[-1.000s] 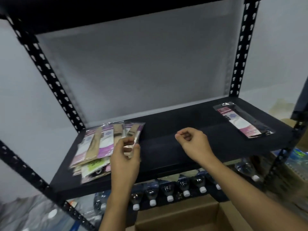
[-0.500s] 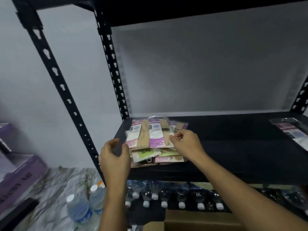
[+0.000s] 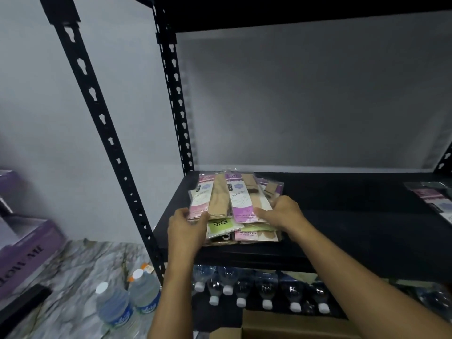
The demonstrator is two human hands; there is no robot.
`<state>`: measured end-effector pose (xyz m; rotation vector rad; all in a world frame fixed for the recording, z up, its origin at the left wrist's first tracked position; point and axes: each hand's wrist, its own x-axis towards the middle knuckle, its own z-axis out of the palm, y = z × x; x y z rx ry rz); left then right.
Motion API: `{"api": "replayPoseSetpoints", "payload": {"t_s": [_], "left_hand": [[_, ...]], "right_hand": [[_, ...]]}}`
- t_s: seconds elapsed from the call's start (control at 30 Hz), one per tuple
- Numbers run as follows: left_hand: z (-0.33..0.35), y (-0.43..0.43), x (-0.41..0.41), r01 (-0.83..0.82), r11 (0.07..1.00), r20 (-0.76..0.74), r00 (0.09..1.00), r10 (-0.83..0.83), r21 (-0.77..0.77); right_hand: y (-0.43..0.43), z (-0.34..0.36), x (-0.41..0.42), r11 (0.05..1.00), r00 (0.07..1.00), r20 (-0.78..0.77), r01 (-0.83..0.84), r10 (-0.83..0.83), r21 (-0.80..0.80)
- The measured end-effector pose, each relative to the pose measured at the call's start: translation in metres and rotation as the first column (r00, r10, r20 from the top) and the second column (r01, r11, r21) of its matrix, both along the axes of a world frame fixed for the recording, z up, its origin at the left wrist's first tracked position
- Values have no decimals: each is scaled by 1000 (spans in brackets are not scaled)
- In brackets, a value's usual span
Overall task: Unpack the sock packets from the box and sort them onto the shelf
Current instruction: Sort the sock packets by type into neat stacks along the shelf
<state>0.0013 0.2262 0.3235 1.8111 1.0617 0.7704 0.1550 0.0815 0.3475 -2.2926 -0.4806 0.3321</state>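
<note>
I am facing the black metal shelf [image 3: 342,231], which is filling the frame from 12 o'clock to 3 o'clock; its deck is running across the centre. Below it, at 6 o'clock, a row of capped water bottles [image 3: 266,297] is sitting on the lower level, and the rim of the cardboard box [image 3: 293,326] is showing at the bottom edge. Two loose bottles [image 3: 127,304] are standing on the marbled floor at 7 o'clock, and a purple carton [image 3: 22,250] is lying at 9 o'clock.

The stack of sock packets [image 3: 234,206] is resting on the left end of the deck, near centre frame, with its layers fanned and out of line. A separate packet [image 3: 435,199] is lying well apart at 3 o'clock.

My left hand [image 3: 187,228] is gripping the stack's near-left corner, thumb on top and fingers under the edge. My right hand [image 3: 281,211] is pressing flat on the near-right side, fingers spread over the purple packet; I cannot tell whether it is pinching anything.

Step in hand, as I am judging it: squaring the pile on the shelf. The next move is calling for light inward pressure from both sides, since the slick film sleeves are likely to slide, then reaching down to the box for more packets.
</note>
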Motion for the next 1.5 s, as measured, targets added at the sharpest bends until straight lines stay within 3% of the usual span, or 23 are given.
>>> {"api": "replayPoseSetpoints", "payload": {"t_s": [0.17, 0.27, 0.33, 0.4, 0.67, 0.83, 0.97, 1.5], "left_hand": [[3, 0, 0, -9, 997, 68, 998, 14, -75], [8, 0, -2, 48, 961, 142, 990, -9, -273], [11, 2, -4, 130, 888, 244, 969, -20, -442], [12, 2, -9, 147, 846, 288, 957, 8, -513], [13, -2, -27, 187, 890, 304, 951, -58, -415], [24, -16, -30, 218, 887, 473, 881, 0, -408], [30, -38, -22, 302, 879, 559, 828, -50, -370], [18, -133, 45, 543, 773, 565, 769, -299, -329]], "right_hand": [[-4, -2, 2, 995, 1000, 18, 19, -21, 99], [-13, 0, 0, 972, 998, -35, 56, -49, 229], [-19, 4, -3, 947, 992, -114, 82, -49, 311], [-25, 9, -6, 912, 981, -189, 118, -46, 392], [-51, 10, -13, 875, 959, -281, 158, -26, 458], [-73, 6, -19, 820, 971, -234, 172, -48, 546], [-94, 8, -19, 764, 974, -206, 200, -89, 613], [-198, 15, 14, 642, 935, -158, 336, -319, 689]]}}
